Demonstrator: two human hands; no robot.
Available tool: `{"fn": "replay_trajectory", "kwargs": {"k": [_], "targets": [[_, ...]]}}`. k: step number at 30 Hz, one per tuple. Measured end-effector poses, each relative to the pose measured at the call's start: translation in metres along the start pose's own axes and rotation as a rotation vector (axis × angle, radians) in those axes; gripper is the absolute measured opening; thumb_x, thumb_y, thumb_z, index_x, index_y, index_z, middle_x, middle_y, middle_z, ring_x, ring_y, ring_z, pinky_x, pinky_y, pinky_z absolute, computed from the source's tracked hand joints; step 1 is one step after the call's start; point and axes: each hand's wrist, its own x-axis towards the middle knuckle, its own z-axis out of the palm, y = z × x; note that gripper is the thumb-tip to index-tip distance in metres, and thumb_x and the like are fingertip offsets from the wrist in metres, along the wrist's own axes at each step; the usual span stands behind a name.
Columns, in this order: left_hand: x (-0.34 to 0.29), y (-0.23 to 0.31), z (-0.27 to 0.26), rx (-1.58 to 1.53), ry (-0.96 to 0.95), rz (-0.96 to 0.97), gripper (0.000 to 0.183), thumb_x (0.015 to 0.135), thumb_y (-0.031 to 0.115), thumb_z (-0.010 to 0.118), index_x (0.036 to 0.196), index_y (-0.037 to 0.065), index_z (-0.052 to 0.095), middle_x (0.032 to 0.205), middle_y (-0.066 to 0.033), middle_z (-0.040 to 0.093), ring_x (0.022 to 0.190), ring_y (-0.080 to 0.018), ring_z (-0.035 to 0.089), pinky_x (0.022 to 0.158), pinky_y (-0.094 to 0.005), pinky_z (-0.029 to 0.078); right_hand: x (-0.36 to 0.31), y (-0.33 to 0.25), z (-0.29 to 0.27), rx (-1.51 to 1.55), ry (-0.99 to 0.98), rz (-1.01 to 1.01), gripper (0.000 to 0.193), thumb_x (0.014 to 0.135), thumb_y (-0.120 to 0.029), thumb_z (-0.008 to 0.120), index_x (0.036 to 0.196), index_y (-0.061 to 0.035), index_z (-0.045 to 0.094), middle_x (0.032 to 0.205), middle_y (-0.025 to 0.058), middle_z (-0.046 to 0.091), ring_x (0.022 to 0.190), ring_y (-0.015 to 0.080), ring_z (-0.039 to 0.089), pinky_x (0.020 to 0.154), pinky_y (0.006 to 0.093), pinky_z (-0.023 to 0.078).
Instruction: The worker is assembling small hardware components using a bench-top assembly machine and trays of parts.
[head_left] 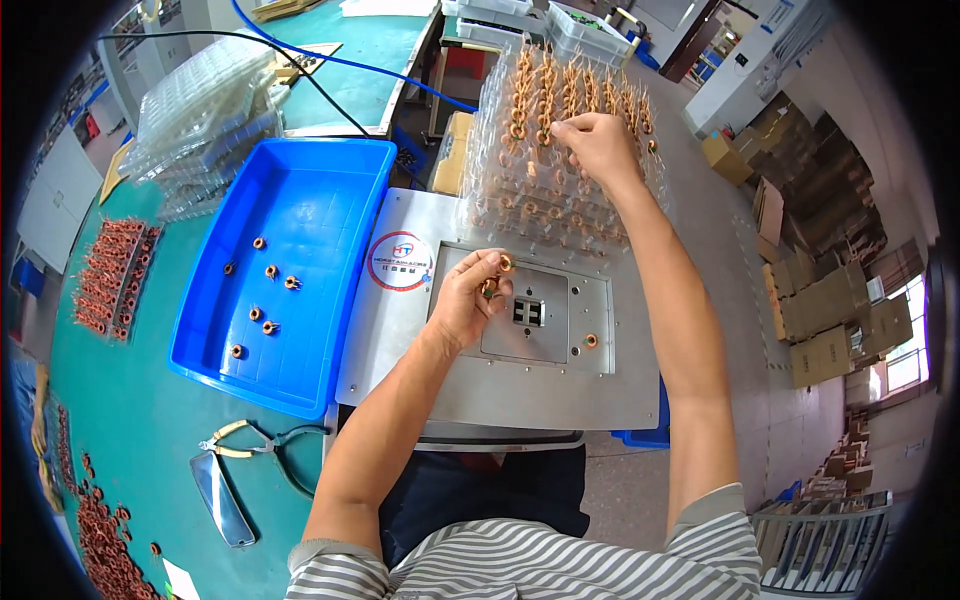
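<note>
Left hand: The left hand (462, 303) of a worker in a striped shirt pinches a copper-wound coil (507, 263) by thumb and fingertip over the machine plate (540, 402), its grip also curled round a second coil (489, 288), perhaps to carry two at once.
Right hand: The right hand (606, 150) reaches to the stacked clear trays (482, 178), fingertips at a coil in the top layer (whether the grip has closed on it, one cannot tell).
Trays: Rows of coils stand across the top, apparently spaced so that their wire ends stay untangled.
Plate: A lone coil (591, 341) lies right of the square opening (529, 312).
Blue bin: Seven loose coils lie scattered inside the bin (345, 235), whose raised walls likely keep them from rolling off.
Green surface: Yellow-handled cutters (233, 453) rest on the surface (150, 390), within apparent reach.
</note>
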Motion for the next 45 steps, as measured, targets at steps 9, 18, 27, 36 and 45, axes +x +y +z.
{"fn": "replay_trajectory", "kwargs": {"k": [9, 18, 27, 36, 45], "targets": [[-0.005, 0.007, -0.009, 0.001, 0.054, -0.051, 0.022, 0.094, 0.031, 0.06, 0.092, 0.009, 0.058, 0.078, -0.001, 0.057, 0.062, -0.01, 0.053, 0.04, -0.0181, 0.031, 0.001, -0.006, 0.016, -0.004, 0.045, -0.138, 0.023, 0.084, -0.023, 0.07, 0.091, -0.001, 0.068, 0.08, 0.009, 0.069, 0.07, 0.0142, 0.068, 0.061, 0.0311, 0.053], [0.001, 0.005, -0.022, -0.111, 0.094, 0.022, 0.02, 0.092, 0.027, 0.063, 0.087, 0.008, 0.058, 0.074, 0.0001, 0.053, 0.06, -0.0107, 0.05, 0.043, -0.0215, 0.03, -0.132, 0.032, -0.01, 0.3, -0.451, -0.091, 0.01, 0.094, -0.011, 0.059, 0.096, -0.0016, 0.058, 0.1, 0.0092, 0.064, 0.076, 0.0097, 0.062, 0.064, 0.0236, 0.052], [0.002, 0.001, -0.025, -0.112, 0.112, 0.011, 0.019, 0.093, 0.028, 0.062, 0.089, 0.009, 0.058, 0.077, 0.0008, 0.056, 0.061, -0.008, 0.049, 0.039, -0.0178, 0.028, -0.158, 0.066, 0.001, -0.134, -0.431, -0.1, 0.019, 0.082, -0.004, 0.071, 0.096, 0.0025, 0.061, 0.082, 0.0089, 0.067, 0.073, 0.0151, 0.063, 0.065, 0.0306, 0.05], [0.002, 0.0, -0.02, -0.088, 0.139, 0.008, 0.019, 0.093, 0.028, 0.062, 0.089, 0.009, 0.058, 0.077, 0.001, 0.055, 0.061, -0.008, 0.048, 0.04, -0.0182, 0.028, -0.153, 0.084, 0.019, -0.38, -0.553, -0.405, 0.016, 0.079, -0.004, 0.069, 0.094, -0.001, 0.062, 0.087, 0.0148, 0.065, 0.084, 0.0352, 0.064, 0.073, 0.0431, 0.05], [0.002, -0.001, -0.019, -0.056, 0.15, 0.014, 0.019, 0.092, 0.028, 0.063, 0.09, 0.01, 0.058, 0.077, 0.002, 0.054, 0.062, -0.0074, 0.048, 0.042, -0.0182, 0.028, -0.155, 0.089, 0.038, -0.34, -0.566, -0.271, 0.018, 0.081, -0.006, 0.068, 0.098, -0.0008, 0.065, 0.091, 0.0164, 0.065, 0.087, 0.0334, 0.065, 0.077, 0.0411, 0.051]]}}
